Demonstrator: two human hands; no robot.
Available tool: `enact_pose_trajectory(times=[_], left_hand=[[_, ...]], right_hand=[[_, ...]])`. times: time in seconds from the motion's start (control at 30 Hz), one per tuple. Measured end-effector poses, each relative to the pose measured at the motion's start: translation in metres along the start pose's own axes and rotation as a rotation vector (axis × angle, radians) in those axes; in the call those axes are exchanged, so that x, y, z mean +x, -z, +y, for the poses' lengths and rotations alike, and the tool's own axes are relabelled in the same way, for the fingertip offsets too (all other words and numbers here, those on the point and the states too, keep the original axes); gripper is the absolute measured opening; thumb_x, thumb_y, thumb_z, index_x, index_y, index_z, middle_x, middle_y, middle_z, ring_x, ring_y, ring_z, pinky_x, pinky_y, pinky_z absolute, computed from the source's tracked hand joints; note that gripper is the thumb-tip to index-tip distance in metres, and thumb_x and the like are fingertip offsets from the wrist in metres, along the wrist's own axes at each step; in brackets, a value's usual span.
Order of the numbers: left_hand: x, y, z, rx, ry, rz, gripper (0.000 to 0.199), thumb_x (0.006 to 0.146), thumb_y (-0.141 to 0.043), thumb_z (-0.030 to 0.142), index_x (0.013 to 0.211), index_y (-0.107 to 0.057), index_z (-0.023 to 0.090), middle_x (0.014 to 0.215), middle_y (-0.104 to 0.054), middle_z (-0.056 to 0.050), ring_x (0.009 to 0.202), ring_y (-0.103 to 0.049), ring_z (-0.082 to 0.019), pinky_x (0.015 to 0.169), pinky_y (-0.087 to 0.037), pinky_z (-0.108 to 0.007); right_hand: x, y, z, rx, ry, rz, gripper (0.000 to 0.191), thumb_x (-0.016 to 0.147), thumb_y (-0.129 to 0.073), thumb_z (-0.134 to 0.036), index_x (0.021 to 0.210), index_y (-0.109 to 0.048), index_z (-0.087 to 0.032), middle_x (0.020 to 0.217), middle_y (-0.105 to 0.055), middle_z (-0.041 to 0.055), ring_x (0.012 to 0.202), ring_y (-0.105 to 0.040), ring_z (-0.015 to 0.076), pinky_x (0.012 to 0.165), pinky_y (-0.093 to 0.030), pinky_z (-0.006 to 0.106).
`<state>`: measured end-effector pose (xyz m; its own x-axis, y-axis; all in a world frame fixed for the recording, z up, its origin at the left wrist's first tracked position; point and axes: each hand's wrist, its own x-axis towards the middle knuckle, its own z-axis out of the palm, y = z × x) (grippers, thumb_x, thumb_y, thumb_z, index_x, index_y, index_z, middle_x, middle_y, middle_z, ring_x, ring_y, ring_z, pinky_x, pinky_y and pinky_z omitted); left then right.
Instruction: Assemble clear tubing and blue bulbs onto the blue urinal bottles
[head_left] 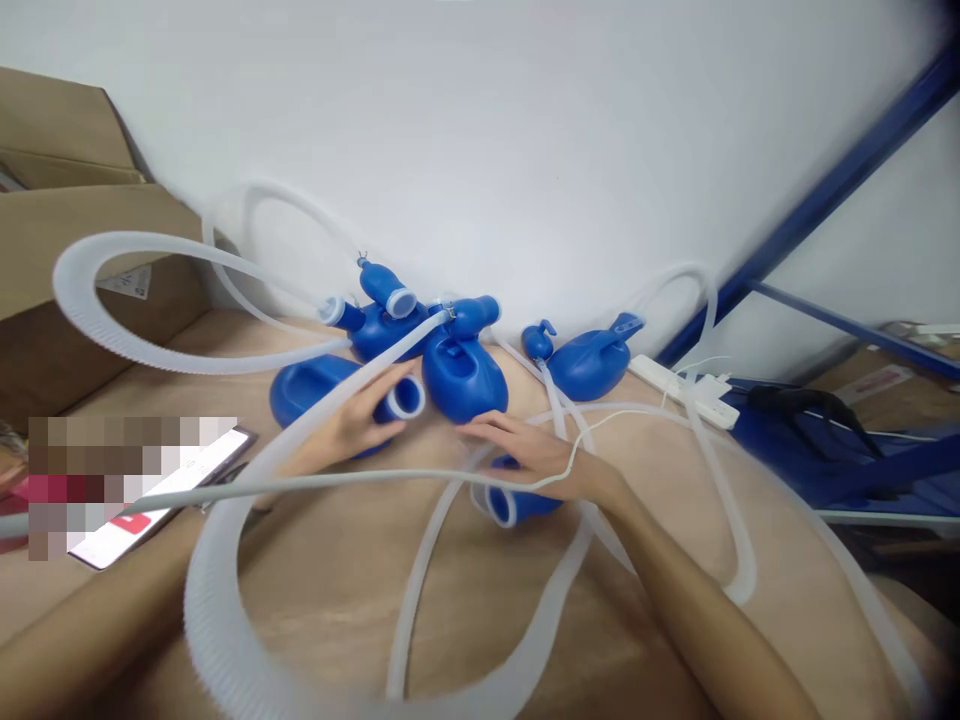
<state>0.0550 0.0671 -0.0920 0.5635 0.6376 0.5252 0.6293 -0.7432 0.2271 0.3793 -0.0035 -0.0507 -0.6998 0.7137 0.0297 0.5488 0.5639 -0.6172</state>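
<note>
Several blue plastic bottles with moulded handles, white-rimmed necks and clear ribbed hoses lie on the brown table. My left hand [352,425] is closed around the neck of the left blue bottle [311,385], fingers above and thumb below; its open mouth faces me. My right hand [529,455] has its fingers stretched out, palm down, over a lower blue bottle [536,503] that it partly hides. Its fingertips reach the bottom of the middle blue bottle [465,380]; whether they touch it I cannot tell. A ribbed hose [217,580] loops in front of my left forearm.
Another blue bottle [592,362] lies to the right, near a white power strip [686,390]. A phone [161,505] with a lit screen lies at left, before a cardboard box [90,260]. A pale cable [315,482] crosses the foreground. A blue metal frame [825,210] stands at right.
</note>
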Motion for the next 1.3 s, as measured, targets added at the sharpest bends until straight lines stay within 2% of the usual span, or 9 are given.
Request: enact_pose_trajectory(times=[0.13, 0.27, 0.33, 0.4, 0.5, 0.57, 0.7, 0.9, 1.3], left_hand=[[-0.003, -0.017, 0.038, -0.128, -0.135, 0.028, 0.073, 0.102, -0.066, 0.040, 0.168, -0.037, 0.027, 0.158, -0.060, -0.014, 0.142, -0.063, -0.033, 0.118, -0.054, -0.052], [0.000, -0.026, 0.059, -0.199, -0.103, 0.042, 0.098, 0.101, -0.072, 0.046, 0.175, -0.009, 0.030, 0.162, -0.056, -0.015, 0.143, -0.062, -0.032, 0.115, -0.057, -0.050], [0.004, -0.023, 0.058, -0.183, -0.121, 0.020, 0.099, 0.099, -0.074, 0.051, 0.174, -0.014, 0.028, 0.158, -0.059, -0.016, 0.140, -0.064, -0.032, 0.114, -0.057, -0.049], [0.009, -0.016, 0.053, -0.104, -0.160, -0.032, 0.094, 0.095, -0.077, 0.056, 0.170, -0.031, 0.022, 0.152, -0.063, -0.018, 0.136, -0.065, -0.034, 0.114, -0.055, -0.051], [0.015, -0.005, 0.044, 0.094, -0.227, -0.122, 0.075, 0.095, -0.074, 0.059, 0.153, -0.056, 0.016, 0.147, -0.067, -0.020, 0.140, -0.059, -0.041, 0.123, -0.039, -0.064], [0.018, 0.000, 0.041, 0.197, -0.245, -0.163, 0.063, 0.098, -0.068, 0.059, 0.144, -0.064, 0.015, 0.143, -0.069, -0.020, 0.138, -0.059, -0.042, 0.123, -0.033, -0.067], [0.019, -0.002, 0.043, 0.278, -0.220, -0.190, 0.050, 0.101, -0.061, 0.055, 0.132, -0.070, 0.016, 0.129, -0.074, -0.019, 0.118, -0.067, -0.038, 0.109, -0.043, -0.057], [0.015, -0.009, 0.047, 0.353, -0.182, -0.129, 0.046, 0.099, -0.061, 0.051, 0.125, -0.073, 0.014, 0.119, -0.076, -0.021, 0.111, -0.066, -0.040, 0.095, -0.046, -0.055], [0.013, -0.009, 0.049, 0.442, -0.133, -0.112, 0.044, 0.103, -0.056, 0.046, 0.123, -0.073, 0.012, 0.118, -0.076, -0.022, 0.107, -0.067, -0.042, 0.091, -0.046, -0.058]], right_hand=[[0.013, -0.016, -0.017, 0.007, 0.020, 0.206, 0.071, 0.104, -0.063, -0.056, 0.166, -0.040, -0.033, 0.164, -0.048, 0.0106, 0.152, -0.050, 0.0303, 0.128, -0.042, 0.054], [0.023, -0.029, -0.020, 0.066, -0.015, 0.403, 0.064, 0.106, -0.058, -0.056, 0.162, -0.044, -0.030, 0.153, -0.058, 0.0114, 0.143, -0.058, 0.0291, 0.123, -0.049, 0.054], [0.024, -0.031, -0.016, 0.077, -0.031, 0.439, 0.059, 0.106, -0.059, -0.056, 0.156, -0.051, -0.028, 0.147, -0.063, 0.0114, 0.133, -0.065, 0.0286, 0.115, -0.056, 0.051], [0.023, -0.031, -0.014, 0.061, -0.019, 0.451, 0.053, 0.106, -0.059, -0.055, 0.151, -0.057, -0.027, 0.144, -0.065, 0.0119, 0.130, -0.067, 0.0286, 0.113, -0.058, 0.050], [0.023, -0.032, -0.012, 0.023, 0.003, 0.461, 0.049, 0.108, -0.056, -0.052, 0.150, -0.058, -0.027, 0.147, -0.064, 0.0118, 0.136, -0.064, 0.0287, 0.119, -0.053, 0.051], [0.025, -0.035, -0.012, 0.013, 0.002, 0.465, 0.048, 0.109, -0.054, -0.050, 0.151, -0.055, -0.027, 0.150, -0.063, 0.0114, 0.141, -0.061, 0.0285, 0.122, -0.050, 0.051], [0.032, -0.046, -0.007, 0.018, 0.054, 0.482, 0.049, 0.110, -0.047, -0.045, 0.155, -0.047, -0.025, 0.156, -0.056, 0.0146, 0.148, -0.055, 0.0293, 0.127, -0.046, 0.054], [0.044, -0.058, -0.007, 0.081, 0.039, 0.504, 0.047, 0.113, -0.033, -0.038, 0.156, -0.039, -0.022, 0.157, -0.049, 0.0159, 0.151, -0.048, 0.0269, 0.131, -0.039, 0.052], [0.059, -0.042, -0.007, 0.173, 0.011, 0.378, 0.045, 0.111, -0.033, -0.038, 0.152, -0.040, -0.021, 0.158, -0.046, 0.0157, 0.152, -0.045, 0.0245, 0.135, -0.033, 0.051]])
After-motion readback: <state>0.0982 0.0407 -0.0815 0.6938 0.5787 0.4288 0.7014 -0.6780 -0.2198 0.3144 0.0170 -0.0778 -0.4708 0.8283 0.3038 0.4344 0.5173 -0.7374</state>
